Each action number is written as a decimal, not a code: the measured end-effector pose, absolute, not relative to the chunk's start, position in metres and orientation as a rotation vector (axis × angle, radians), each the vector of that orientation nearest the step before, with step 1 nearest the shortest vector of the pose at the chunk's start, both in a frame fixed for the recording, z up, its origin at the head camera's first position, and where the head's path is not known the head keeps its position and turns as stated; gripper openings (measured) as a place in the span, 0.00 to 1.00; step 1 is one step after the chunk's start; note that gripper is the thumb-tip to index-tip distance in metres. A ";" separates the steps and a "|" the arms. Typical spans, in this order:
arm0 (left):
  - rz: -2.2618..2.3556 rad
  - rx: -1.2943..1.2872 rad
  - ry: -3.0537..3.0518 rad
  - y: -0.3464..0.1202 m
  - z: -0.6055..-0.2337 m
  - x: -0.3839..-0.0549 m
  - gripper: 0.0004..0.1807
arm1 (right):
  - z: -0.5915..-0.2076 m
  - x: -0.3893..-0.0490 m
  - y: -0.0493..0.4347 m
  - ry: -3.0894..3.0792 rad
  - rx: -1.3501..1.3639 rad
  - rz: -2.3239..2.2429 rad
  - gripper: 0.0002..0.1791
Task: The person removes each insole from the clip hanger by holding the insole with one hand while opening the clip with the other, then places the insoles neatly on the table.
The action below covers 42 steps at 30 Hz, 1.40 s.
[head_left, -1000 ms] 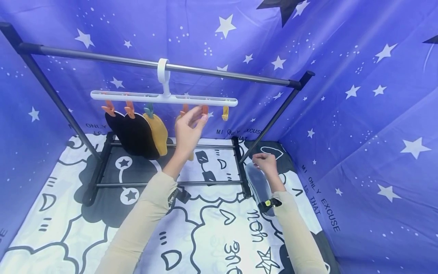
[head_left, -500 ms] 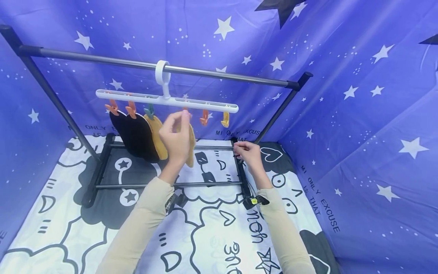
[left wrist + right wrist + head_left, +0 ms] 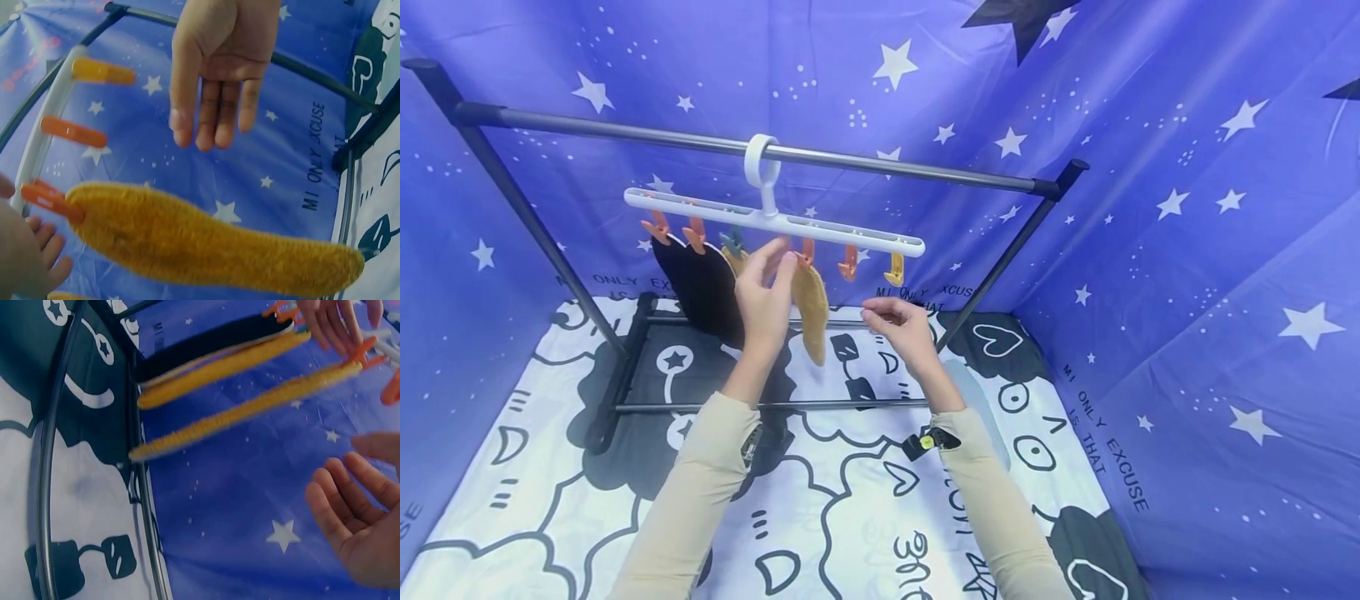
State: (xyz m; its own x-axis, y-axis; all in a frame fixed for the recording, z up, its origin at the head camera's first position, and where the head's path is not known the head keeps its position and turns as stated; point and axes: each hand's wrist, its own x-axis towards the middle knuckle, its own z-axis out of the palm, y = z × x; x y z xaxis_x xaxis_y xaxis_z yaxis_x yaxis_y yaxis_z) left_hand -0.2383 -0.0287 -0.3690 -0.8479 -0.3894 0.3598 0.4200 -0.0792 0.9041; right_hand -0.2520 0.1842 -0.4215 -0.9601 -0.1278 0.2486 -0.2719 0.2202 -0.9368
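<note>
A white clip hanger [image 3: 835, 227] carries orange, teal and yellow clips. From one orange clip [image 3: 807, 252] hangs a mustard-yellow insole [image 3: 812, 317], seen broadside in the left wrist view. My left hand [image 3: 763, 296] is raised just left of that clip, thumb and fingers apart at its side. Behind the left hand hang a black insole [image 3: 696, 287] and another yellow insole [image 3: 219, 375] on further clips. My right hand [image 3: 906, 333] hovers to the right of the hanging yellow insole, fingers loosely bent and holding nothing; its palm shows in the left wrist view [image 3: 225, 69].
The hanger hooks over the top bar [image 3: 880, 162] of a dark metal rack. An orange clip [image 3: 847, 262] and a yellow clip [image 3: 894, 269] hang with nothing in them. A blue-grey insole [image 3: 981, 400] lies on the printed cloth [image 3: 820, 533] at right. Blue starry curtains surround the rack.
My left hand has moved left along the hanger, from the second clip from the right. The right hand has moved left, away from the blue-grey insole. The hanger has turned slightly.
</note>
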 end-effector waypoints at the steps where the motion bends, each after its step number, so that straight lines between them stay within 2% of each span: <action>1: -2.013 -0.061 -1.694 -0.031 -0.369 -0.240 0.18 | -0.420 -0.250 0.181 -2.360 0.415 1.846 0.14; 11: -2.258 -0.292 -1.852 -0.045 -0.362 -0.248 0.26 | -0.424 -0.247 0.153 -2.348 0.545 1.822 0.16; 14: -2.257 -0.343 -1.882 -0.048 -0.362 -0.249 0.25 | -0.424 -0.248 0.145 -2.365 0.560 1.800 0.15; 22: -2.262 -0.362 -1.896 -0.054 -0.364 -0.251 0.23 | -0.395 -0.227 0.131 -2.444 0.564 1.735 0.12; 31: -2.221 -0.490 -1.923 -0.063 -0.364 -0.250 0.21 | -0.421 -0.246 0.135 -2.400 0.446 1.754 0.11; 42: -2.106 -0.535 -2.021 -0.068 -0.366 -0.253 0.21 | -0.424 -0.247 0.138 -2.303 0.376 1.914 0.11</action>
State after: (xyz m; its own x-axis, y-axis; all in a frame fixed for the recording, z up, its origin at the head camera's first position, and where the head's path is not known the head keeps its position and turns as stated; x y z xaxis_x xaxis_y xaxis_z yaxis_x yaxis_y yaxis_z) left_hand -0.2528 -0.0682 -0.3659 -0.9206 0.1209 0.3714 0.3661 -0.0642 0.9284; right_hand -0.2472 0.1379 -0.4238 -0.9615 -0.1110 0.2513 -0.2674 0.1675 -0.9489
